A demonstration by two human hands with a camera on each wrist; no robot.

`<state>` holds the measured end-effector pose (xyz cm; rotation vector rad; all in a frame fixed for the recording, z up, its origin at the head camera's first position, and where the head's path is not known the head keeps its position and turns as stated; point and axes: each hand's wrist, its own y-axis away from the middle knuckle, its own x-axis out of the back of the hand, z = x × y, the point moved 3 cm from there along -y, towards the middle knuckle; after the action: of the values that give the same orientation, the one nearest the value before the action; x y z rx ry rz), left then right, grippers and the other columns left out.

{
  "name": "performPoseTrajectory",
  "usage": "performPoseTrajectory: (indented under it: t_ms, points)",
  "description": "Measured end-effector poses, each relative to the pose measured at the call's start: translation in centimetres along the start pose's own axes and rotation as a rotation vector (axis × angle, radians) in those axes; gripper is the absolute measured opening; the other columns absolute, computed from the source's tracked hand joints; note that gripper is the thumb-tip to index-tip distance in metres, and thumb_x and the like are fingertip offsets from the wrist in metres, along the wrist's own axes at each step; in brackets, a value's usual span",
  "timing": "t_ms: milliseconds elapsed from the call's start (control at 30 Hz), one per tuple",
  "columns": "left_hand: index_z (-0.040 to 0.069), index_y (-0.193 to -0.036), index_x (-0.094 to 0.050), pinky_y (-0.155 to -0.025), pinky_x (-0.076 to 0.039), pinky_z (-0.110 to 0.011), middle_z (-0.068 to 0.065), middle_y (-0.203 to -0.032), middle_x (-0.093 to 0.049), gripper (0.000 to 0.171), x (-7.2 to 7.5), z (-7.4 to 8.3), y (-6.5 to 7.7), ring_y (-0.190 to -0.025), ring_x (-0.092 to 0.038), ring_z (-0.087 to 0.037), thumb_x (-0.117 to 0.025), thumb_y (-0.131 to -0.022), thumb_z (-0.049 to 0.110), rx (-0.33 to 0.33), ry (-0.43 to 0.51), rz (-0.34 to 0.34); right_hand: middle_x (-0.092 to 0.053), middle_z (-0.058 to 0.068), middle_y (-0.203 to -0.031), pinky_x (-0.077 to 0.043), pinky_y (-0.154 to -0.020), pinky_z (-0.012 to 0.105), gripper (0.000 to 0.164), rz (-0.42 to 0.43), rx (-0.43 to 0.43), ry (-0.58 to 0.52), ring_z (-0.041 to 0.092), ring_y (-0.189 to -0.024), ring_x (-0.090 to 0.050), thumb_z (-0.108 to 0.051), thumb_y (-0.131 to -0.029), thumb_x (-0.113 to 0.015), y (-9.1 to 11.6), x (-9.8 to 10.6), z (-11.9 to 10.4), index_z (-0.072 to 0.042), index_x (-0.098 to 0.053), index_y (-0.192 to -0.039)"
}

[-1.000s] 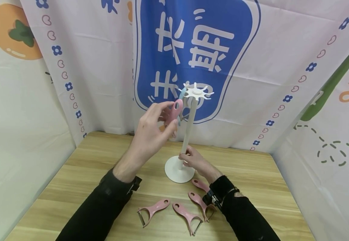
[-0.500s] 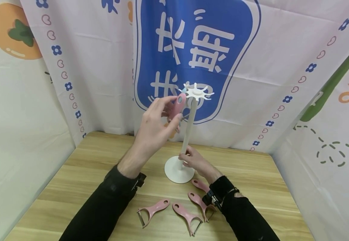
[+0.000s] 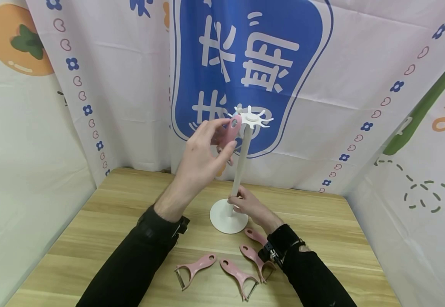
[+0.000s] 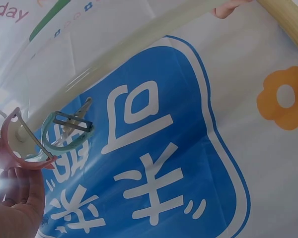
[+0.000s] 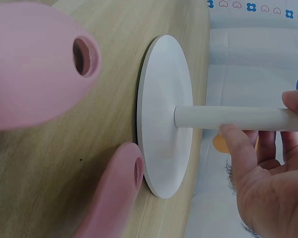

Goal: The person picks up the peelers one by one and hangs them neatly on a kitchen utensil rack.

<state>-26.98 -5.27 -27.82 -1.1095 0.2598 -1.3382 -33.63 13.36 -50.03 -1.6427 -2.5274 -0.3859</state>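
Observation:
My left hand pinches a pink peeler by its handle, the holed end up, close against the hooks of a white stand. Whether the hole is over a hook cannot be told. In the left wrist view, a light blue peeler hangs just beyond the pink peeler, with another blade end behind it. Low on the post, my right hand holds the stand between thumb and fingers, just above its round base.
Several pink peelers lie on the wooden table in front of the base: one at left, one in the middle, others near the right wrist. A printed cloth hangs behind the table.
My left hand has moved the pink peeler right and slightly up, closer to the hooks, covering most of the light blue one in the head view. The right hand stays on the post.

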Motion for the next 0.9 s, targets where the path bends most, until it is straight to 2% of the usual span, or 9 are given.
performPoseTrajectory:
  t_ms: [333, 900]
  points:
    - [0.012, -0.147, -0.051, -0.091, -0.058, -0.026, -0.001, -0.119, -0.058, 0.052, -0.4, -0.6, 0.0, -0.104, -0.058, -0.008, -0.069, -0.100, 0.025, 0.027, -0.005, -0.017, -0.059, 0.012, -0.120, -0.051, -0.105, 0.055, 0.029, 0.002, 0.000, -0.007, 0.028, -0.118, -0.057, -0.021, -0.097, -0.065, 0.0, 0.0, 0.1, -0.007, -0.057, -0.121]
    - [0.011, -0.147, -0.050, -0.090, -0.057, -0.024, -0.003, -0.119, -0.058, 0.054, -1.2, -1.1, 0.1, -0.103, -0.057, -0.009, -0.070, -0.099, 0.025, 0.025, -0.012, -0.028, -0.059, 0.011, -0.118, -0.052, -0.104, 0.053, 0.029, -0.003, 0.009, -0.013, 0.026, -0.117, -0.058, -0.020, -0.097, -0.064, -0.1, 0.1, 0.2, -0.005, -0.056, -0.121]
